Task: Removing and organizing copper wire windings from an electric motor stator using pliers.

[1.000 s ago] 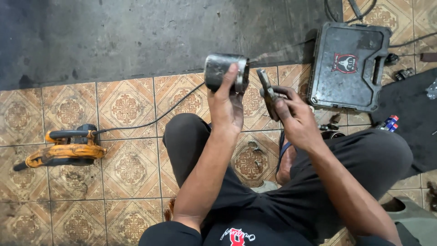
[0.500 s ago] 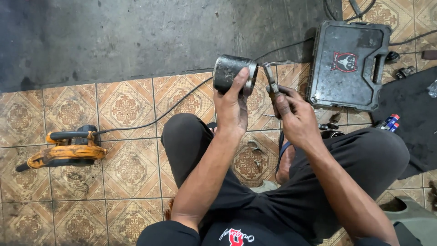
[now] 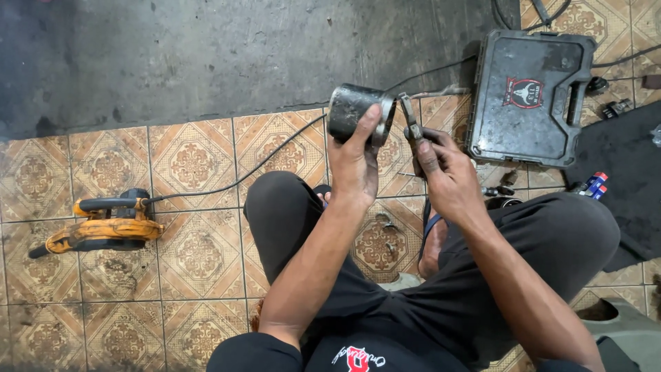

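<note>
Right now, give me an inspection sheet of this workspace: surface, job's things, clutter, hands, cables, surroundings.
Surface: patterned tile floor, stained; bare dark concrete beyond it.
Job's things: dark metal cylinder, held up, open end turned toward the pliers, whose tip is at its rim.
Clutter: orange power tool lying on the tiles at left; small bits on the tiles between the legs, too small to tell.
Hands: left hand grips the cylinder; right hand holds the pliers.
Cables: black cord runs from the orange tool across the tiles toward the cylinder.
Surroundings: closed dark tool case at right; black mat beside it.
</note>
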